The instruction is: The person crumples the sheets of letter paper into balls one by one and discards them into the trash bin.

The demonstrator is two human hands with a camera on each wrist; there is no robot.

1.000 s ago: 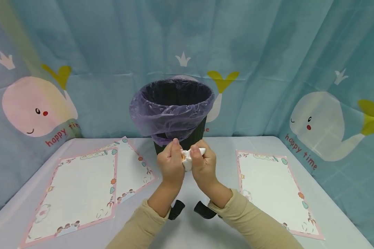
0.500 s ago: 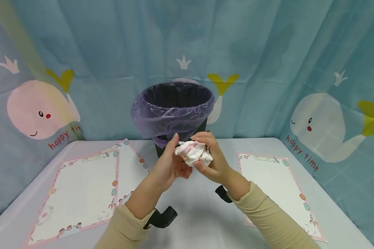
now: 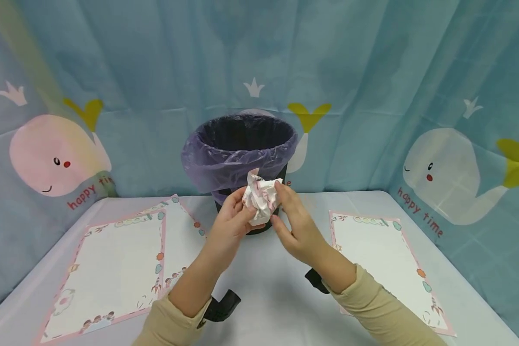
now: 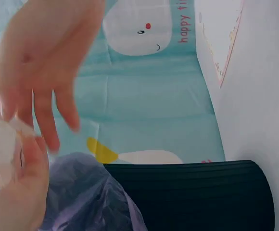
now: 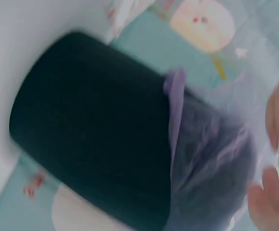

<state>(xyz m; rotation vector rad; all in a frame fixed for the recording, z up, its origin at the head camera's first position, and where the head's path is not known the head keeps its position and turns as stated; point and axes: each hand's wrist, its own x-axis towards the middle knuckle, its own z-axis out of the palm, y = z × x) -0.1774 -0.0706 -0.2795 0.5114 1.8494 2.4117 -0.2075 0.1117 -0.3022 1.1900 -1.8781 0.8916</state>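
Basically, crumpled paper (image 3: 261, 198) was in L hand (image 3: 230, 222), R hand (image 3: 300, 229) alongside.
L pinched it; R's fingers were spread loosely at its R edge, w/ bin (image 5: 91, 125) just beyond.

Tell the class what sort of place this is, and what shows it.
Probably an indoor activity corner: a whale-print curtain hangs behind and beside a white table, where pink-bordered sheets lie and a dark bin with a purple liner stands.
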